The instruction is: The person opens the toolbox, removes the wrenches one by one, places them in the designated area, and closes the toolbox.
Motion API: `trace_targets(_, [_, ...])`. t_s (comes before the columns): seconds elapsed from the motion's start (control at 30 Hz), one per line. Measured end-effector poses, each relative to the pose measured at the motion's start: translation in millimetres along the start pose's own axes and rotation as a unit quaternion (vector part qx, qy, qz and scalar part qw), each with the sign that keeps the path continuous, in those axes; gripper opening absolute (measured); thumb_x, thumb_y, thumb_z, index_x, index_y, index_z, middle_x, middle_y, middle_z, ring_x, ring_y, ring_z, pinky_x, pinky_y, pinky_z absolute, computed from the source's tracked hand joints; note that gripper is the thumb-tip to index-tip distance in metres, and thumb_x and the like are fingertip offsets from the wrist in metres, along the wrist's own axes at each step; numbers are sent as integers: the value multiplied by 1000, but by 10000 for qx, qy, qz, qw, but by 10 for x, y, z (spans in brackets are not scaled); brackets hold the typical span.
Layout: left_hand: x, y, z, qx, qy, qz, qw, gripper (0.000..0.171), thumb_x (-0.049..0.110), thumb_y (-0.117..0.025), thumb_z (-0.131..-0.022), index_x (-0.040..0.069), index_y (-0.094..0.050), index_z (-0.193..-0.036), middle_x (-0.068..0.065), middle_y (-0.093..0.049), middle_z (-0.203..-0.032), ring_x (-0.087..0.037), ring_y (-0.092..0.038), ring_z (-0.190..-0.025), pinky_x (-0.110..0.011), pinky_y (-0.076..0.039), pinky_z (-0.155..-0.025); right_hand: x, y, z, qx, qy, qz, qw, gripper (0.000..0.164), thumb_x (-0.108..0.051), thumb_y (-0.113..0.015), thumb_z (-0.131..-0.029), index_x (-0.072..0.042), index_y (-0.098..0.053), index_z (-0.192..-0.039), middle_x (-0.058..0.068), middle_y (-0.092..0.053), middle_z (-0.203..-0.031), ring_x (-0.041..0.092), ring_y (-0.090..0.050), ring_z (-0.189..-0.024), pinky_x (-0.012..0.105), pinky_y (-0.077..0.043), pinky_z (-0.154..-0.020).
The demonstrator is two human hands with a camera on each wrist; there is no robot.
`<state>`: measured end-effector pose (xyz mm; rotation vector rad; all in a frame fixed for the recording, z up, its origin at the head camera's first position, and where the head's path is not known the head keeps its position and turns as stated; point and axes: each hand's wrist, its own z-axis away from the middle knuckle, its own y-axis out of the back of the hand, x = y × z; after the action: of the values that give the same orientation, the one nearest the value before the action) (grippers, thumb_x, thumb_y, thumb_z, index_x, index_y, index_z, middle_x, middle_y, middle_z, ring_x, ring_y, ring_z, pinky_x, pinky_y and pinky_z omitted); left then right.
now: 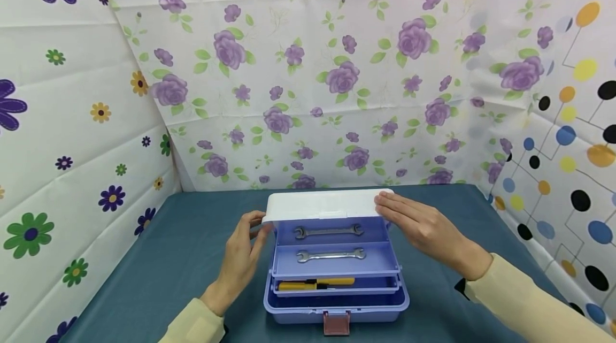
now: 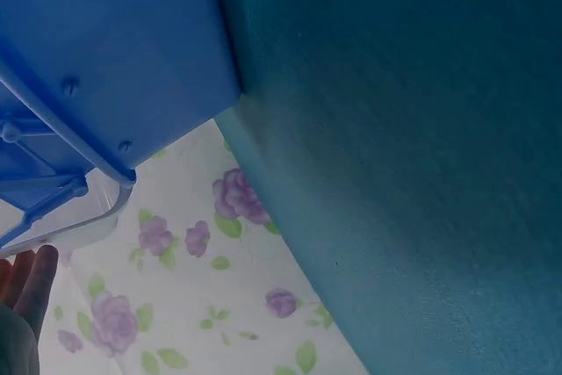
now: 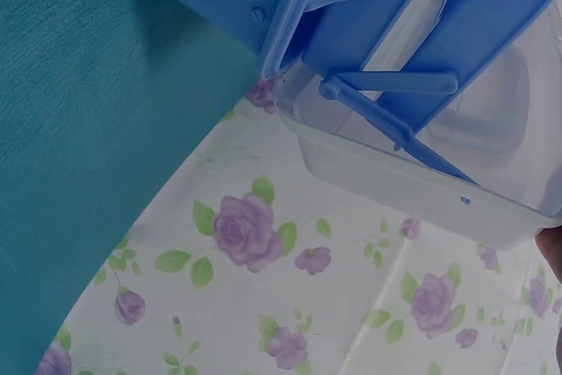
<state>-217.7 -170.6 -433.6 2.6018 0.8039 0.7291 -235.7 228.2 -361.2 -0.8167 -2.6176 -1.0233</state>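
Observation:
A toolbox with blue body and trays stands in the middle of the table, its white lid partly raised. My left hand holds the lid's left corner between bent fingers and thumb. On the lid's right corner, the fingers of my right hand lie straight; its thumb is hidden in the head view. Two open-end wrenches rest in the upper trays, a darker wrench behind a brighter wrench. Tools with yellow handles lie in the lower tray. A reddish-brown latch hangs at the front.
A blue-green cloth covers the table. Flowered sheets hang behind and on the left, and a dotted sheet on the right. Folding tray arms show at the toolbox's side in the right wrist view.

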Motion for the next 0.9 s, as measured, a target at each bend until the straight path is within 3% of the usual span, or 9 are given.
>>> trace_targets(0.3, [-59,-47,-44,113,14,365,9993,18,-4,-60,-102,2,-56,-118,-10,-64,-112,-23,-65,-103,-40,-63,-74,5,-8,0,47,-56,-8,10000,38,-13,-39,-115,4,-71,-127,18,-70,-131,34,-70,-116,29,-47,-109])
trace_targets(0.47, [-99,-55,-72,108,58,706,9974,14,-4,-58,-102,2,-57,-115,-8,-63,-109,-18,-61,-98,-30,-60,-70,0,-25,1,91,-175,-91,9998,39,-15,-40,-115,4,-72,-127,18,-70,-131,35,-70,-115,27,-45,-110])
trace_targets(0.6, [-118,-57,-101,87,284,990,9946,14,-6,-59,-101,2,-57,-113,-6,-62,-106,-15,-59,-97,-22,-55,-70,5,-42,-13,93,-274,-194,9994,39,-16,-41,-115,4,-71,-127,18,-70,-131,36,-69,-115,27,-46,-109])
trace_targets(0.9, [-127,-57,-181,75,880,1081,9902,12,-4,-62,-100,4,-58,-109,0,-62,-100,-12,-61,-94,-26,-59,-72,14,-51,11,-212,-815,-638,9944,42,-23,-41,-114,4,-69,-130,19,-66,-135,32,-63,-128,21,-39,-114])
